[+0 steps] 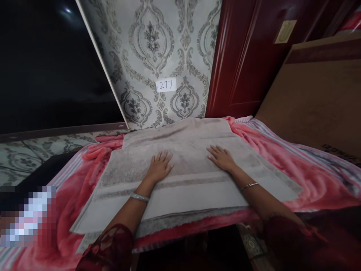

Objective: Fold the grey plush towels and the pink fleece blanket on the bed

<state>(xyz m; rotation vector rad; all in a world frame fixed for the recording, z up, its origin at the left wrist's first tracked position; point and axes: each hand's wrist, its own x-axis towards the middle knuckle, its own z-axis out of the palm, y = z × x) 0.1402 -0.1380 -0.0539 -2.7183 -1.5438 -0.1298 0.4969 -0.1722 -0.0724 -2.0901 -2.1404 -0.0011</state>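
Note:
A grey towel (pixel 186 162) with a lighter band along its near side lies spread out in front of me. My left hand (pixel 160 165) rests on it, palm down and fingers spread, a little left of the middle. On the right part of the same towel, my right hand (pixel 222 157) lies flat with its fingers apart. Nothing is held in either hand. Another grey layer (pixel 169 221) shows under the towel's near edge. Beneath it all is a pink fleece blanket (pixel 76 188), bunched on both sides.
A large dark screen (pixel 50 67) stands at the left. Behind the towel is a patterned wall (pixel 183 49) with a paper label (pixel 166 84) reading 277. A dark red door (pixel 242 56) and a big cardboard box (pixel 318 90) are at the right.

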